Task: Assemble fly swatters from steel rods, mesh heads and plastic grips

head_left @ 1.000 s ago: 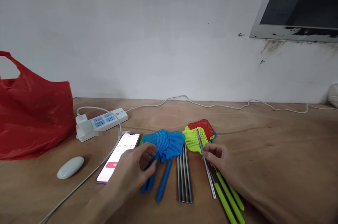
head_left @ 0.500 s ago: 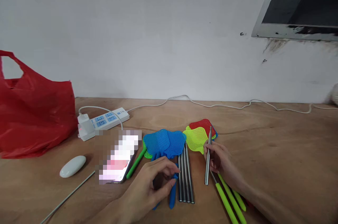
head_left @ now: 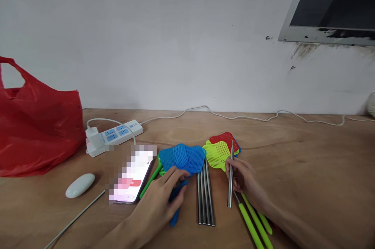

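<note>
My left hand has its thumb and fingers closed on a blue plastic handle, just below the overlapping blue fly swatter heads. The lower end of a blue handle shows beneath my thumb. In my right hand is a slim steel telescopic rod, tilted near upright with its thin tip uppermost. Between my hands several steel rods lie side by side. Right of them are a yellow-green swatter head and a red swatter head; yellow-green handles lie under my right wrist.
A phone with a lit screen lies left of the swatters, near a green handle. Further left are a white mouse-shaped object, a white power strip and a red plastic bag. A white cable runs along the wall.
My left hand has moved slightly left, closing on the blue handle. The handle that lay beside the steel rods is gone from that spot. My right hand and its rod stay nearly still.
</note>
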Tool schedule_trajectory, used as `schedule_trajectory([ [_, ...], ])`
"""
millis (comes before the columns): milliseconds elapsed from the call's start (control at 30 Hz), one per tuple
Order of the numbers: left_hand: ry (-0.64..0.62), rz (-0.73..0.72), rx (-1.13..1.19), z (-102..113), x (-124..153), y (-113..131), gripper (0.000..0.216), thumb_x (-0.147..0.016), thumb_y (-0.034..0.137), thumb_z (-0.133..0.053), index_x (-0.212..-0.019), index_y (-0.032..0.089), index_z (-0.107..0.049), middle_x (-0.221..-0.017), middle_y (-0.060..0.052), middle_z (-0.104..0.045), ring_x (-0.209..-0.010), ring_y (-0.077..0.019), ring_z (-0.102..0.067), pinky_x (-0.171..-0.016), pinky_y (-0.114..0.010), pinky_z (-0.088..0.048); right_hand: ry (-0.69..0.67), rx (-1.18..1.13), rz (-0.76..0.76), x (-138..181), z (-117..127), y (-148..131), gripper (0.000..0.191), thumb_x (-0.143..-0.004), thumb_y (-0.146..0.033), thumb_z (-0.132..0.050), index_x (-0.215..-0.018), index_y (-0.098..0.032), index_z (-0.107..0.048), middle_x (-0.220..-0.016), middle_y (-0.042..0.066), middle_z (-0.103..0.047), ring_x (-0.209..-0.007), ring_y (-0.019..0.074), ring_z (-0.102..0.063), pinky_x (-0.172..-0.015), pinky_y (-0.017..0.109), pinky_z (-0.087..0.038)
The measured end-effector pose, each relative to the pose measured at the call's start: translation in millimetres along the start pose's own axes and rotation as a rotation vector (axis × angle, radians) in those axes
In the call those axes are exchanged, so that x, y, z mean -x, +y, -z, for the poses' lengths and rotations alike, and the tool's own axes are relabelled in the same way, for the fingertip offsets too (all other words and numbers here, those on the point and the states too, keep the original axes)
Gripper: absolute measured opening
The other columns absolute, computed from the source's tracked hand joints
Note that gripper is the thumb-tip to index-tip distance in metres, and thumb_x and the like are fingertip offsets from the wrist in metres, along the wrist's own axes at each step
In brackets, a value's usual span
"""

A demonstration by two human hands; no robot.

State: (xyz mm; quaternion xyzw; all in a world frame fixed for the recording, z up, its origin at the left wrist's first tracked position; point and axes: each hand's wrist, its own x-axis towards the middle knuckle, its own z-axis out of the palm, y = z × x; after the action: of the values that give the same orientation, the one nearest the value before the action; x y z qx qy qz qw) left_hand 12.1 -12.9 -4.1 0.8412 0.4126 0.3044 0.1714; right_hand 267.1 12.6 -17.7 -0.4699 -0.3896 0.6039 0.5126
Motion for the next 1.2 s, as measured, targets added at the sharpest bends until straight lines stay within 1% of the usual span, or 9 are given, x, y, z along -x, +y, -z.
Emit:
schedule_trajectory([
  [100,0.032,0.102,0.105,5,-2,2,0.022,-0.094,0.024,-0.052,-0.115,0.024,-0.059,-0.092,-0.002,-0.065,-0.075,-0.0165,-0.059,-0.067,-0.027,-0.047,-0.011,-0.032,-0.013,-1,2,1,0.047,-0.075,-0.063,-0.070,-0.066,-0.019,-0.056,-0.044,-0.008,-0.045,-0.033,0.0038,-0.034,-0.033,0.015,-0.021],
  [267,-0.020,0.257,0.334,7,-5,6,0.022,-0.091,0.038,-0.060,-0.103,0.022,-0.069,-0.083,-0.002,-0.064,-0.077,-0.0178,-0.060,-0.064,-0.026,-0.047,0.000,-0.149,-0.022,-1,1,-2,0.044,-0.074,-0.059,-0.074,-0.072,-0.017,-0.062,-0.046,-0.006,-0.049,-0.037,0.0042,-0.039,-0.034,0.014,-0.025],
  [367,-0.108,0.348,0.520,5,-4,7,0.031,-0.091,0.047,-0.057,-0.101,0.019,-0.067,-0.077,0.000,-0.060,-0.060,-0.0132,-0.056,-0.052,-0.023,-0.044,0.019,-0.201,0.014,2,-2,-8,0.039,-0.070,-0.050,-0.082,-0.083,-0.018,-0.064,-0.054,-0.003,-0.060,-0.042,0.0065,-0.047,-0.037,0.015,-0.031],
  [433,-0.167,0.374,0.600,4,-3,7,0.037,-0.093,0.052,-0.053,-0.104,0.018,-0.064,-0.077,0.001,-0.060,-0.052,-0.0106,-0.051,-0.046,-0.022,-0.040,0.007,-0.218,0.037,5,-5,-10,0.040,-0.068,-0.046,-0.086,-0.085,-0.019,-0.063,-0.058,0.000,-0.066,-0.045,0.0081,-0.051,-0.039,0.015,-0.035],
  [567,-0.160,0.329,0.522,4,-3,9,0.035,-0.094,0.051,-0.053,-0.100,0.019,-0.066,-0.071,0.002,-0.056,-0.065,-0.0141,-0.054,-0.056,-0.023,-0.040,-0.075,-0.211,0.022,9,-7,-10,0.041,-0.066,-0.042,-0.088,-0.085,-0.020,-0.060,-0.065,0.003,-0.071,-0.053,0.0112,-0.059,-0.044,0.017,-0.041],
  [667,-0.140,0.341,0.507,5,-4,10,0.033,-0.094,0.050,-0.054,-0.099,0.019,-0.065,-0.072,0.002,-0.055,-0.069,-0.0150,-0.054,-0.061,-0.024,-0.040,-0.131,-0.183,0.022,10,-7,-9,0.040,-0.066,-0.043,-0.088,-0.082,-0.019,-0.061,-0.067,0.004,-0.072,-0.056,0.0120,-0.062,-0.046,0.018,-0.042],
  [833,-0.111,0.369,0.496,6,-5,9,0.032,-0.094,0.049,-0.053,-0.101,0.020,-0.064,-0.075,0.002,-0.055,-0.072,-0.0160,-0.055,-0.063,-0.025,-0.042,-0.124,-0.145,0.050,10,-7,-8,0.037,-0.065,-0.042,-0.089,-0.078,-0.019,-0.063,-0.064,0.002,-0.071,-0.055,0.0110,-0.061,-0.046,0.018,-0.042],
  [1033,-0.114,0.378,0.462,5,-3,8,0.033,-0.094,0.050,-0.053,-0.098,0.019,-0.066,-0.076,0.001,-0.055,-0.072,-0.0157,-0.054,-0.062,-0.024,-0.040,-0.097,-0.063,0.057,10,-8,-12,0.039,-0.053,-0.043,-0.093,-0.071,-0.017,-0.071,-0.059,0.001,-0.069,-0.052,0.0105,-0.058,-0.043,0.018,-0.040],
  [1200,-0.125,0.355,0.477,2,-3,12,0.031,-0.093,0.048,-0.055,-0.096,0.019,-0.066,-0.075,0.002,-0.054,-0.070,-0.0152,-0.052,-0.062,-0.024,-0.040,-0.166,0.010,0.065,12,-6,-13,0.032,-0.058,-0.041,-0.091,-0.074,-0.018,-0.077,-0.062,0.002,-0.070,-0.056,0.0114,-0.059,-0.047,0.020,-0.044],
])
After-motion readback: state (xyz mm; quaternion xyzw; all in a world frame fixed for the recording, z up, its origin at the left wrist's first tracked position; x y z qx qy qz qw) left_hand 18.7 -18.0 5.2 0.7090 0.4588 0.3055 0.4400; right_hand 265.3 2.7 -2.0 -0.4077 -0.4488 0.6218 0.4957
